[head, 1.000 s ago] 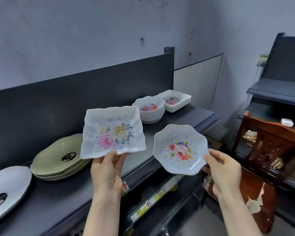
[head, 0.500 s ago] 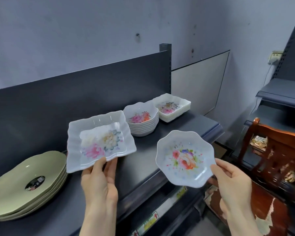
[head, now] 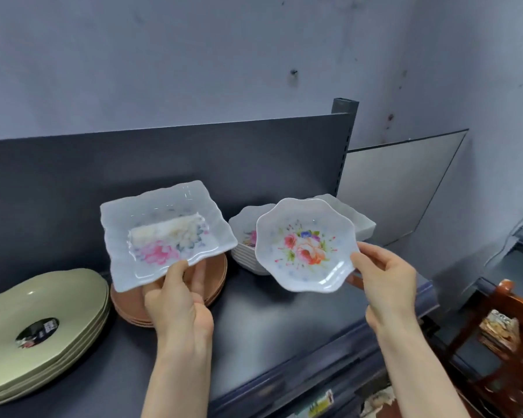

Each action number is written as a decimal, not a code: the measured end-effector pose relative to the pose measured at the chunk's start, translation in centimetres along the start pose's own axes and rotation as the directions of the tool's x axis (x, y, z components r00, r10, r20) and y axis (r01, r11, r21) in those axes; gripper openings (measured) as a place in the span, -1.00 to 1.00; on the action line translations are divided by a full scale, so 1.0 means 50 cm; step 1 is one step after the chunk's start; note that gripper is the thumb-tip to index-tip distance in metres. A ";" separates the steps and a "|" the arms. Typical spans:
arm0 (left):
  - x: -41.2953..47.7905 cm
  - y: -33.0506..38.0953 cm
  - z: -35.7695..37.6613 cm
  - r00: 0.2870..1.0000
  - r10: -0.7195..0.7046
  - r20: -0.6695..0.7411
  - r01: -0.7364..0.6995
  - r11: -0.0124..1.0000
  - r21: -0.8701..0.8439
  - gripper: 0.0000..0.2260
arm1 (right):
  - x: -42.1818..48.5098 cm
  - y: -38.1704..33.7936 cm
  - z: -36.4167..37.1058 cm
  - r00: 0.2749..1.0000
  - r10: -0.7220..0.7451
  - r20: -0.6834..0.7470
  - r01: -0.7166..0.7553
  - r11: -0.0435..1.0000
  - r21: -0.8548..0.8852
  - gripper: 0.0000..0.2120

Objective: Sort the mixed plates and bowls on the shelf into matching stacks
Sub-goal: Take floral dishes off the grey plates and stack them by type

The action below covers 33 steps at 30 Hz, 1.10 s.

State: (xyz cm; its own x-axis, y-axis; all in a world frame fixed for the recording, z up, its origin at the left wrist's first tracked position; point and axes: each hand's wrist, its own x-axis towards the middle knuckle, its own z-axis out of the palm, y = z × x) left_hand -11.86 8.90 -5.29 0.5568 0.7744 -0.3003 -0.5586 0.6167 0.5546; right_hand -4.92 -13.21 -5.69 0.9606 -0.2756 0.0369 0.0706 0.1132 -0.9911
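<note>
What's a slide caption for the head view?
Left hand holds a square dish, right hand a round bowl, over a shelf with green plates.

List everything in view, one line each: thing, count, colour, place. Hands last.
Square dish: one, white with pink flowers, held above the brown plates.
Scalloped bowl: one, white, floral centre, held before the bowl stack.
Bowl stack: one, white floral, on the shelf behind it.
Square dish stack: one, white, shelf's far right, mostly hidden.
Brown plates: one stack, brown, under the held dish.
Green plates: one stack, olive green, left of the shelf.
Shelf: one, dark grey.
Wooden chair: one, red-brown, lower right.
Left hand: grips the square dish's near edge.
Right hand: pinches the scalloped bowl's rim.
</note>
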 end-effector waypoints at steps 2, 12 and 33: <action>0.005 -0.005 0.009 1.000 0.017 0.008 -0.017 1.000 0.006 -0.53 | 0.017 0.001 0.014 1.000 0.000 0.020 0.000 1.000 0.014 -0.79; -0.002 -0.010 0.028 0.986 0.168 -0.018 -0.167 0.985 0.047 -0.54 | 0.114 0.007 0.082 0.987 0.041 0.154 -0.050 0.997 0.056 -0.79; -0.065 -0.090 0.038 0.936 0.349 -0.039 -0.335 0.923 0.190 -0.52 | 0.271 0.046 0.159 0.735 -0.252 0.629 0.657 0.492 -0.571 -0.75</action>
State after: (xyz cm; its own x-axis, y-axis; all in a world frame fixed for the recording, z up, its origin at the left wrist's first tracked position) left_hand -10.00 3.33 -5.36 0.3028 0.9457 -0.1182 -0.5852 0.2824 0.7601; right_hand 10.37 -9.08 -6.46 0.8577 0.3692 0.3579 0.5125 -0.6705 -0.5365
